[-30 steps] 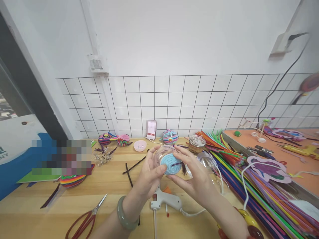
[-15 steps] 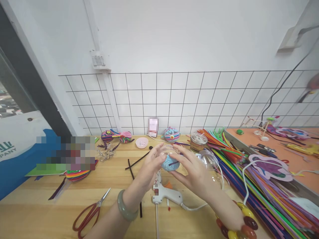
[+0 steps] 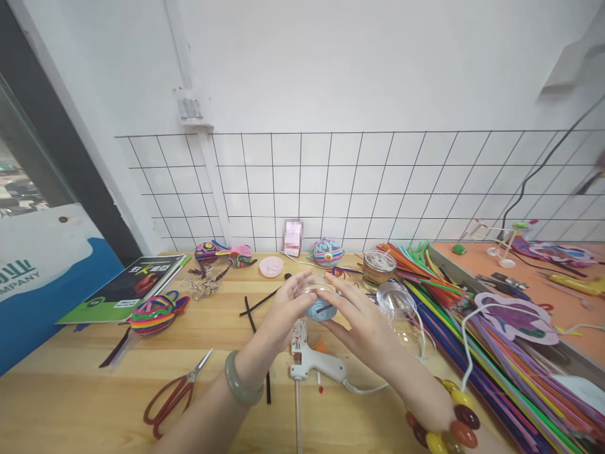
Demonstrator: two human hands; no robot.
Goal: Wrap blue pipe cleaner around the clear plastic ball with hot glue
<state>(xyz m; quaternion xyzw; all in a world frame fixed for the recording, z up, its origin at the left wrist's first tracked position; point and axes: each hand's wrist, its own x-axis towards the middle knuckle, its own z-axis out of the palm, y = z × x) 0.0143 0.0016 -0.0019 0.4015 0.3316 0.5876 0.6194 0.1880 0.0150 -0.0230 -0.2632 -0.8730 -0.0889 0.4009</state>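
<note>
Between both hands is a clear plastic ball, its near lower part covered with light-blue fuzzy coils [image 3: 320, 309] and crossed by a short dark line. My left hand [image 3: 289, 309] wraps the ball from the left. From the right, my right hand [image 3: 362, 312] grips it with fingers over the top and thumb below. Fingers hide much of its sides. Just beneath lies a white glue gun [image 3: 319, 362] with a glue stick [image 3: 297, 416] sticking out toward me. Black pipe cleaners [image 3: 250, 315] lie left of it, and red-handled scissors [image 3: 174, 394] rest near my left forearm.
Bundles of coloured pipe cleaners [image 3: 477, 353] cover the right side. A glass jar [image 3: 378, 270], clear plastic shells [image 3: 397, 299], a pink dish [image 3: 271, 267], a phone [image 3: 293, 238] and decorated balls [image 3: 328, 251] stand at the back. A striped fish-like ball [image 3: 152, 314] and magazines [image 3: 137, 284] lie left.
The view has shifted slightly. Both hands still hold the blue-coiled ball, which has tipped a little, showing less of the blue coils.
</note>
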